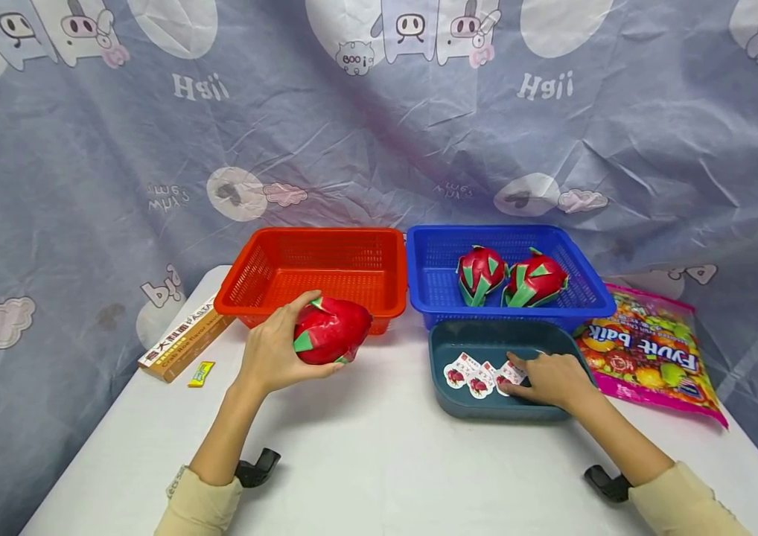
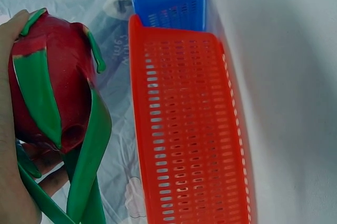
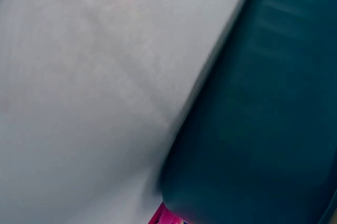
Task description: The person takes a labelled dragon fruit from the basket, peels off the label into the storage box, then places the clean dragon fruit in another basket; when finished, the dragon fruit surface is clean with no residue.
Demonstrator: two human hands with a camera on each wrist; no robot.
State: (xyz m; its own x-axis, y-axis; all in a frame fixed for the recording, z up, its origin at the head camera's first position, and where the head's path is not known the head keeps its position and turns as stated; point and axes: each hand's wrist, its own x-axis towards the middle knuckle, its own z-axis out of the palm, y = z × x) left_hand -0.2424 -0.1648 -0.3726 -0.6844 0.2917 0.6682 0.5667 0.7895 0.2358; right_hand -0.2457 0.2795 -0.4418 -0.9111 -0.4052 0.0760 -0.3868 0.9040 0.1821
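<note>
My left hand (image 1: 278,346) grips a red dragon fruit (image 1: 332,331) with green scales, held up just in front of the red basket (image 1: 312,311). In the left wrist view the dragon fruit (image 2: 58,82) shows its long green leaf tips, with fingers partly hidden behind it. My right hand (image 1: 546,380) reaches into a dark teal tray (image 1: 446,402). Its thumb and index finger are spread at the rightmost of several white stickers (image 1: 479,383) printed with a dragon fruit picture. The right wrist view shows the tray's side (image 3: 253,129) but not the hand.
Two more dragon fruits (image 1: 536,281) lie in the blue basket (image 1: 432,290), behind the tray. A fruit candy bag (image 1: 647,350) lies at the right. On the left are a pasta box (image 1: 185,339) and a small yellow packet (image 1: 201,374). A printed curtain (image 1: 352,134) hangs behind.
</note>
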